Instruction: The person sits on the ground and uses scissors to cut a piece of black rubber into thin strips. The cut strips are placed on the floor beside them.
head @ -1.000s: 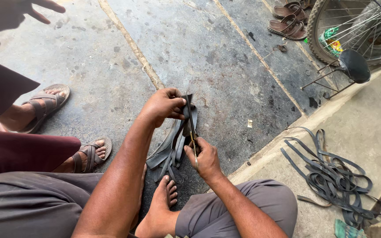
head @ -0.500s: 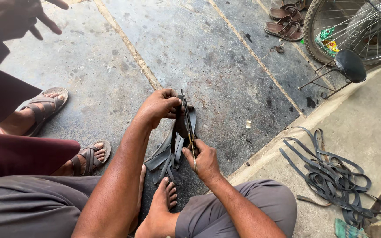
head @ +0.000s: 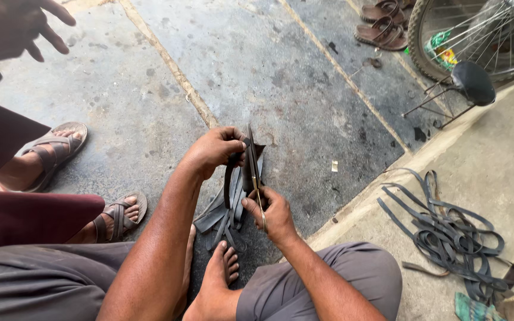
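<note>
Concrete slabs, stained and cracked, fill my view, with a bicycle wheel point(head: 483, 35) and a pair of brown sandals point(head: 382, 24) at the far edge and a tangle of loose rubber strips point(head: 447, 232) lying off to the right. My left hand point(head: 212, 151) is closed around the top of a black rubber strip point(head: 228, 184), pinching it upright just above a small pile of cut pieces point(head: 221, 217) by my bare foot point(head: 218, 279). My right hand point(head: 275, 211) is wrapped around the handles of the scissors point(head: 255, 178), blades pointing up against the strip. I judge the rubber to be light, floppy and a little grippy, so it should be held taut close to the blades. Another person's hand point(head: 13, 27) and sandalled feet point(head: 60, 148) sit at my left.
</note>
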